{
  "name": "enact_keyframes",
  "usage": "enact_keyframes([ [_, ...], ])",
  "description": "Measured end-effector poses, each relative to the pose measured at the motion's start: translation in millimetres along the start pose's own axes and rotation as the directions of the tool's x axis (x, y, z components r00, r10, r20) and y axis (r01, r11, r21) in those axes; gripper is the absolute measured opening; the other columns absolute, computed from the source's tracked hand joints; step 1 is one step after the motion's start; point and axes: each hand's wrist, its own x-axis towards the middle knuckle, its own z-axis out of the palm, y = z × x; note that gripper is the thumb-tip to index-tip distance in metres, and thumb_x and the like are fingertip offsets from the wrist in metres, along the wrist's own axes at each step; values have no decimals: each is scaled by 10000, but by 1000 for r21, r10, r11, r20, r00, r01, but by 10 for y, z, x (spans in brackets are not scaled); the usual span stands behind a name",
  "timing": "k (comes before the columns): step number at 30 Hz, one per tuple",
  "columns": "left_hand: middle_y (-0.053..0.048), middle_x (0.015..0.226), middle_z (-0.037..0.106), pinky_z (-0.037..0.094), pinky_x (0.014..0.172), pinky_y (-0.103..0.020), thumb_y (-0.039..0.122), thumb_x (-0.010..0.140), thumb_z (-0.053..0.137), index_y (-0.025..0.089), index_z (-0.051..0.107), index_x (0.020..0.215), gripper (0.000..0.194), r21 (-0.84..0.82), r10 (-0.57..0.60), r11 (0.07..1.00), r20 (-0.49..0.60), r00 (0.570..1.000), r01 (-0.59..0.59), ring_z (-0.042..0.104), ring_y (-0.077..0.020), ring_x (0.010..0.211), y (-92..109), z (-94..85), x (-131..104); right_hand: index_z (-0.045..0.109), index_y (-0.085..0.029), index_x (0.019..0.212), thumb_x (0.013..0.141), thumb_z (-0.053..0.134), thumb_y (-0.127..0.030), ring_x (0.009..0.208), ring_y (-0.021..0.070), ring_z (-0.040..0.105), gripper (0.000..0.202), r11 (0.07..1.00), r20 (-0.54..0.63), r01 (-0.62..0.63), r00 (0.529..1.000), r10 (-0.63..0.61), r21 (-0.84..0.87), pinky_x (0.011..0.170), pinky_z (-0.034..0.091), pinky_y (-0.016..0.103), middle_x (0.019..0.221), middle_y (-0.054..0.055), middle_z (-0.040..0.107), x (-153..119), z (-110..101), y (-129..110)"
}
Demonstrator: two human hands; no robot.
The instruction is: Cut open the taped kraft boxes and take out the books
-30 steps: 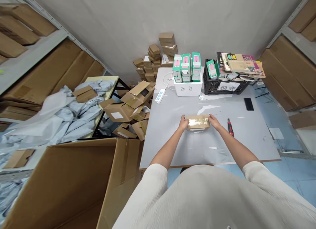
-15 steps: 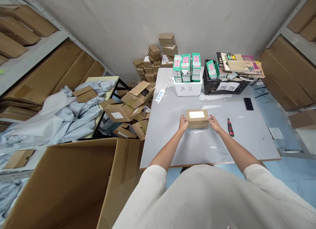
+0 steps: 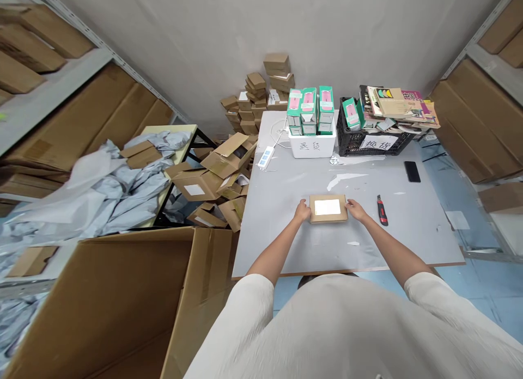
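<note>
Two hands (image 3: 302, 212), one small brown box (image 3: 328, 208), one red utility knife (image 3: 381, 211), one black phone (image 3: 412, 171).

The small box (image 3: 328, 208) is matt brown cardboard with a glossy white paper label. The table (image 3: 408, 226) is smooth, matt grey board.

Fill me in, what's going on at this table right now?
A person holds a small cardboard box flat on the grey table, left hand and right hand gripping its two ends, white label facing up. A red utility knife lies just right of it; a phone lies farther back.
</note>
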Motion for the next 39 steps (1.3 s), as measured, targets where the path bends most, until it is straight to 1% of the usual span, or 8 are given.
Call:
enact_keyframes([
  [4, -207, 1628, 564, 488, 1187, -426, 196, 735, 771, 218, 473, 1604, 919, -104, 29, 994, -11, 1000, -30, 579, -318, 1496, 136, 106, 76, 568, -245, 1615, 916, 651, -450, 1521, 302, 554, 733, 985, 3, -10, 1000, 9, 175, 1260, 439, 486, 1683, 140, 549, 44, 34, -174],
  [9, -178, 1511, 661, 538, 1120, -411, 176, 741, 737, 231, 347, 1713, 1049, -258, 79, 965, 93, 993, -52, 698, -297, 1326, 267, 158, 67, 475, -215, 1684, 898, 685, -441, 1507, 310, 568, 844, 978, 32, -25, 999, 19, 205, 1276, 423, 473, 1659, 159, 570, 3, 33, -289],
  [14, -166, 1562, 617, 518, 1141, -366, 157, 791, 712, 238, 391, 1692, 960, -268, 173, 950, 16, 985, -163, 644, -270, 1400, 411, 46, 30, 437, -265, 1693, 906, 677, -460, 1514, 299, 553, 845, 963, -20, 65, 998, -62, 261, 1256, 452, 474, 1671, 131, 555, 4, -32, -356],
  [21, -119, 1388, 685, 530, 1083, -321, 196, 866, 716, 208, 501, 1580, 746, -221, 179, 957, -65, 982, -190, 706, -224, 1219, 445, 2, -40, 475, -250, 1647, 880, 740, -497, 1424, 310, 620, 848, 933, -72, 185, 983, -171, 309, 1222, 487, 482, 1572, 156, 612, 43, -25, -328],
  [27, -140, 1431, 622, 543, 1064, -375, 161, 867, 690, 201, 567, 1488, 635, -53, 143, 988, -82, 986, -148, 702, -250, 1173, 242, 79, -203, 599, -202, 1531, 854, 721, -444, 1244, 300, 715, 729, 977, -101, 101, 991, -83, 189, 1150, 543, 497, 1404, 145, 707, 8, 17, -90],
  [31, -165, 1514, 557, 395, 1259, -488, 114, 840, 695, 229, 638, 1411, 585, 156, 351, 929, -89, 932, -335, 522, -363, 1455, 246, 140, -315, 724, -196, 1353, 854, 670, -359, 1276, 289, 701, 527, 986, -99, 122, 989, -111, 110, 1173, 522, 482, 1368, 131, 754, 15, 14, -38],
  [36, -146, 1556, 532, 354, 1282, -528, 160, 904, 654, 266, 622, 1460, 567, 346, 532, 770, 114, 839, -536, 457, -377, 1491, 394, 271, -387, 775, -219, 1251, 870, 668, -343, 1217, 283, 739, 415, 978, -80, 167, 984, -158, 122, 1137, 552, 463, 1359, 108, 779, 29, 37, -73],
  [39, -167, 1589, 511, 406, 1236, -526, 210, 972, 586, 240, 527, 1565, 597, 514, 496, 676, 214, 842, -529, 495, -371, 1456, 427, 303, -393, 785, -219, 1219, 875, 660, -324, 1170, 287, 755, 381, 974, -95, 178, 982, -166, 138, 1113, 570, 471, 1312, 103, 797, 35, 65, -110],
])
